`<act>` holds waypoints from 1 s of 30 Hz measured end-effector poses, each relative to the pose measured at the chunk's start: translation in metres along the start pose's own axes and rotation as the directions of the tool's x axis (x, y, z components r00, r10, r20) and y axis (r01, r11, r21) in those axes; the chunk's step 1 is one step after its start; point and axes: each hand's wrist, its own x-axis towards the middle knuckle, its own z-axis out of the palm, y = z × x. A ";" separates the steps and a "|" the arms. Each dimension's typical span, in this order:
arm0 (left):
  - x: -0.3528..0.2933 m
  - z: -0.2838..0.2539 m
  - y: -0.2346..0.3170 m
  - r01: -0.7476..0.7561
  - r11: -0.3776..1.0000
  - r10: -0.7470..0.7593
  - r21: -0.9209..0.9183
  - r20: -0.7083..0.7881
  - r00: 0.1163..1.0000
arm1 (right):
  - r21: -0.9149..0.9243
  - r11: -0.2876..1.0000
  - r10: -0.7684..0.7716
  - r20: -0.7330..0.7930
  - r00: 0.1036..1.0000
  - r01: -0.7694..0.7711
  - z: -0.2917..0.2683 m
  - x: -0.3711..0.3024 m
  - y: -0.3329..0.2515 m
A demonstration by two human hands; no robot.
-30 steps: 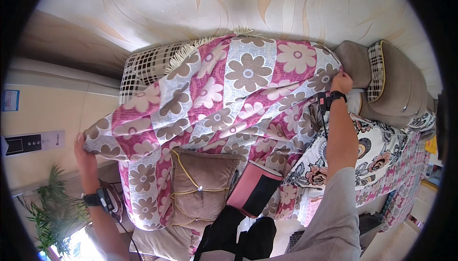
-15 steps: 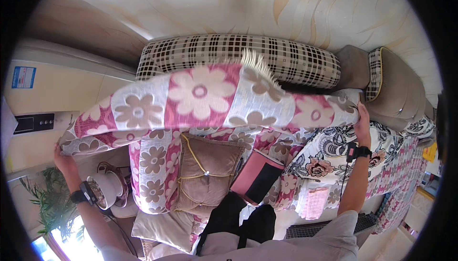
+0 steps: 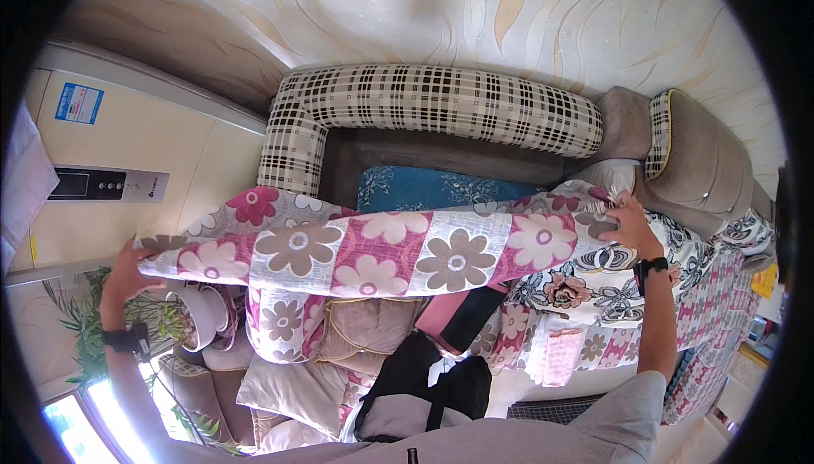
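Observation:
Stretched between my two hands is a flowered sofa cover [image 3: 386, 252] in pink, white and grey squares, folded over on itself with a fringe at its right end. At its left end, my left hand [image 3: 127, 282] is closed on the cloth's edge. My right hand [image 3: 634, 227] grips the opposite end beside the fringe. Behind the cloth, the sofa's grey seat and a blue patterned cloth [image 3: 432, 186] lie exposed. Below it sit a brown cushion [image 3: 360, 338], partly covered, and a pink and black flat case [image 3: 462, 320].
A plaid sofa back [image 3: 432, 100] runs along the wall. To the left are a cream appliance with a dark panel [image 3: 93, 184], a white pot [image 3: 197, 320] and a leafy plant [image 3: 80, 328]. A black-and-white floral cloth [image 3: 585, 282] and a folded pink towel [image 3: 564, 355] lie right.
The sofa cover has come down toward me, uncovering the sofa seat and blue cloth behind it. My left hand has shifted slightly right, and my right hand slightly lower.

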 end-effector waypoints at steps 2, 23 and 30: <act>-0.005 0.009 -0.003 0.089 0.988 -0.094 0.127 0.036 0.995 | -0.095 0.995 -0.018 0.005 1.000 0.018 0.012 -0.008 0.013; 0.292 0.064 0.099 -0.115 0.922 0.327 0.370 -0.584 0.743 | -0.200 0.979 -0.133 -0.729 0.672 -0.024 0.030 0.244 -0.042; 0.373 0.159 0.300 -0.446 0.893 0.401 0.056 -0.546 0.735 | -0.007 0.912 0.289 -0.702 0.651 -0.411 0.107 0.288 0.007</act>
